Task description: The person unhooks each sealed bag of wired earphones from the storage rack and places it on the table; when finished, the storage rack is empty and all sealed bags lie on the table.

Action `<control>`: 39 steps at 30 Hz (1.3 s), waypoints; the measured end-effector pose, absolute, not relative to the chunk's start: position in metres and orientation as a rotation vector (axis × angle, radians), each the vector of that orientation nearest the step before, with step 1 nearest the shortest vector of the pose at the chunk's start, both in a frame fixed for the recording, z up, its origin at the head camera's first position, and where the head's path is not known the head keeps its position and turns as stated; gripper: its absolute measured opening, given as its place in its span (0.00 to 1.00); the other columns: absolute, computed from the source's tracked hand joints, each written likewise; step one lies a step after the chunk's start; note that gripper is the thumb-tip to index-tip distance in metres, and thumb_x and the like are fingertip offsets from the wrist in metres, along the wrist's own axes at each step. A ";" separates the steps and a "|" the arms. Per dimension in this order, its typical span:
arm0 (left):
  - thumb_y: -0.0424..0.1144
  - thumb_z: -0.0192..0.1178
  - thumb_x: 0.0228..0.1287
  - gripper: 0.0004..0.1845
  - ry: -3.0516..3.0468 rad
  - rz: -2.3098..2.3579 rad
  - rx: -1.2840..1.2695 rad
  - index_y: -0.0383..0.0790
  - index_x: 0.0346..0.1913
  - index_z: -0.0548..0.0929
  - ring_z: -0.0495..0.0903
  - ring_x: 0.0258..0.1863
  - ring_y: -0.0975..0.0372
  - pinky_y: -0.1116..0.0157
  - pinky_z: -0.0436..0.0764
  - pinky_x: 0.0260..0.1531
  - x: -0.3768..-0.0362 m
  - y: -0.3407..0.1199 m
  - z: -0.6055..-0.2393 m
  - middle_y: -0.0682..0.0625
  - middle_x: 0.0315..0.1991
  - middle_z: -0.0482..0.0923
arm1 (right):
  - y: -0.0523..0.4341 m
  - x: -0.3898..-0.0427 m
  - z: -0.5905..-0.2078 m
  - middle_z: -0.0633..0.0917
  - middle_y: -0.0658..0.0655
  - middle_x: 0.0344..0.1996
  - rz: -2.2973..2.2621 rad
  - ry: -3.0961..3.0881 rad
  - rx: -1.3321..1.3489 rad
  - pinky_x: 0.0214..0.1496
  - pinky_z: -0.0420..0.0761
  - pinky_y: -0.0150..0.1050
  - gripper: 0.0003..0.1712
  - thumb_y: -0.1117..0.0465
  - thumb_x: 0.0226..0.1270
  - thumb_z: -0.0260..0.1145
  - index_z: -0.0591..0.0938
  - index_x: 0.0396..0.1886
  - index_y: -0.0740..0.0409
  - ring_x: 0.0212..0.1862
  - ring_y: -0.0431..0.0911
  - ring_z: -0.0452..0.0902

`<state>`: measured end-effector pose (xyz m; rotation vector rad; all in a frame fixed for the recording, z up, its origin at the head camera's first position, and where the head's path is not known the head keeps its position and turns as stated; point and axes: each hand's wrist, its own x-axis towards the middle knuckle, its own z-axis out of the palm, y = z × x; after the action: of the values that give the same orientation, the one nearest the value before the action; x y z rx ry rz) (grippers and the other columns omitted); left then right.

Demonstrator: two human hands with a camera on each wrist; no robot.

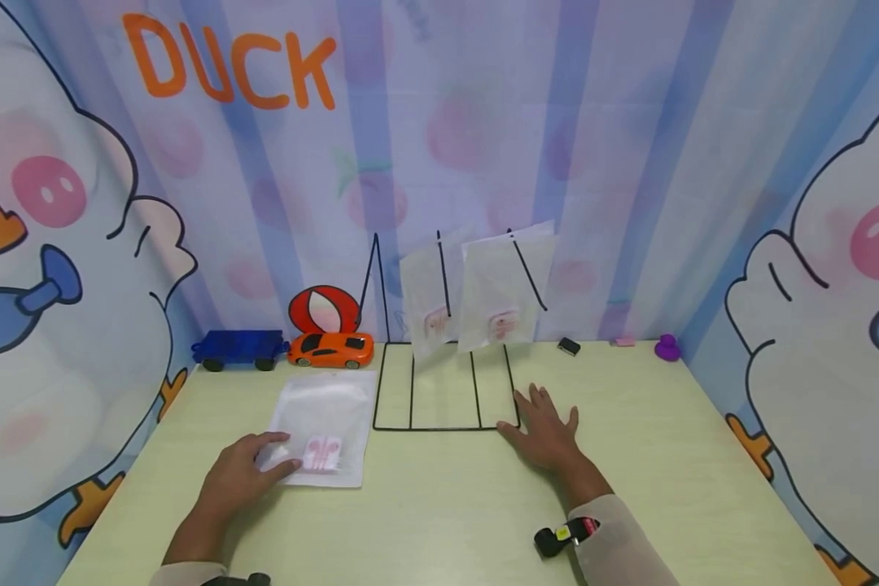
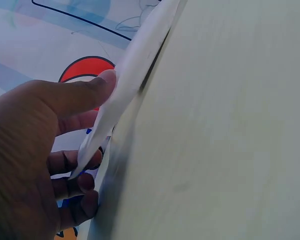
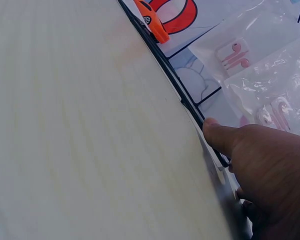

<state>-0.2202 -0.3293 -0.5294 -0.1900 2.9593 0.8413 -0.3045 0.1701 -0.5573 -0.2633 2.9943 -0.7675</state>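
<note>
Left hand [image 1: 245, 476] is pinching the near corner of the earphone bag [image 1: 325, 427] lying on the counter [image 1: 447, 505]; right hand [image 1: 549, 431] is resting flat, probably steadying the wire rack [image 1: 443, 391]. Best lifting gently, keeping that rack pinned.

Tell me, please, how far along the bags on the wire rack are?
Two bags already stand in the rack. The left hand pinches the edge of a third bag, still flat on the table; the right hand rests flat at the rack's base. That bag remains to be racked.
</note>
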 end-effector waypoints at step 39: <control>0.63 0.71 0.67 0.46 3.151 0.724 0.151 0.48 0.83 0.71 0.65 0.80 0.31 0.23 0.67 0.72 -0.252 -0.270 -0.509 0.34 0.85 0.60 | 0.168 -0.305 -0.557 0.53 0.66 0.90 -0.749 3.004 -0.252 0.81 0.32 0.84 0.45 0.35 0.82 0.58 0.64 0.88 0.54 0.91 0.64 0.42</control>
<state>-0.2522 -0.2699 -0.5091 0.1508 3.1510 0.7235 -0.3047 0.1684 -0.5568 -0.2516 3.0042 -0.7492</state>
